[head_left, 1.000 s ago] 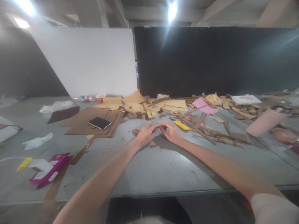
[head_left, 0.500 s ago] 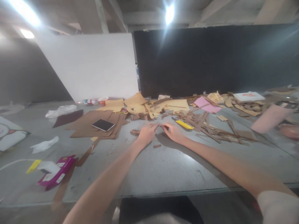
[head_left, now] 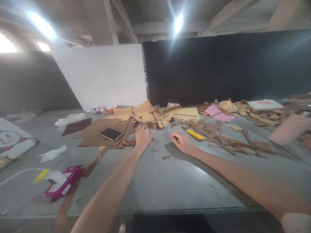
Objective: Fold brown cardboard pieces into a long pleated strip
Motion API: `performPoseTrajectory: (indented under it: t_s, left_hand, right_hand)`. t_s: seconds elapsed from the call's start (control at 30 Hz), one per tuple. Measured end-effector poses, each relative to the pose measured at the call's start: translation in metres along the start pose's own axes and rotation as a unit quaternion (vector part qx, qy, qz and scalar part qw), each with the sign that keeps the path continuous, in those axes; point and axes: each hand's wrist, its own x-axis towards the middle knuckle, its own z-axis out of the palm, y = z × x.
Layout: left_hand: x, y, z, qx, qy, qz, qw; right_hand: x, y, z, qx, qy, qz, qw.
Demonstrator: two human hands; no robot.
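My left hand (head_left: 143, 137) lies palm down at the near edge of the paper scraps (head_left: 157, 121), its fingers stretched forward and somewhat apart. A small crumpled brown strip (head_left: 129, 143) is right beside its wrist side. My right hand (head_left: 181, 142) hovers low over the grey table, thumb and fingers curled together; whatever may be between the fingertips is too small to make out. Just beyond it lies a yellow utility knife (head_left: 195, 134). A little brown scrap (head_left: 166, 157) rests on the table between my forearms.
A phone (head_left: 111, 133) lies on stacked brown sheets (head_left: 87, 137) at left. Nearer is a magenta power strip (head_left: 63, 183) with a plugged-in cable. Brown strips (head_left: 225, 137) are piled at right, before a pink tumbler (head_left: 290, 129). White and black panels stand behind the table.
My hands, close together before, have parted. The left moved left and forward to the scraps, its fingers spreading; the crumpled strip sits farther left. My right hand stays near the knife. The view shifted slightly.
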Motion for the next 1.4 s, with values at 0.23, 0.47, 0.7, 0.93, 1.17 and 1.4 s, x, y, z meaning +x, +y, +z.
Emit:
performPoseTrajectory:
  t_s: [0.23, 0.47, 0.7, 0.93, 1.17, 1.4]
  left_hand:
    - [0.016, -0.027, 0.01, 0.008, -0.129, -0.018, 0.991]
    - [0.012, -0.024, 0.013, 0.007, -0.074, 0.019, 0.997]
    - [0.005, -0.017, 0.014, -0.023, -0.049, 0.021, 0.998]
    - [0.006, -0.01, 0.008, -0.155, 0.023, -0.001, 0.988]
    - [-0.002, 0.031, 0.028, -0.359, 0.003, -0.041, 0.932]
    - [-0.017, 0.052, 0.024, -0.437, -0.079, 0.021, 0.896]
  right_hand:
    - [0.001, 0.002, 0.003, 0.002, -0.003, -0.004, 1.0]
    - [0.001, 0.004, 0.003, 0.006, -0.008, -0.003, 1.0]
    - [0.0, 0.001, 0.002, 0.005, -0.011, 0.002, 1.0]
    - [0.001, 0.004, 0.003, 0.006, 0.0, 0.005, 1.0]
    - [0.004, 0.01, 0.001, 0.026, 0.024, 0.062, 0.997]
    - [0.013, 0.012, 0.003, 0.003, 0.001, 0.046, 0.999]
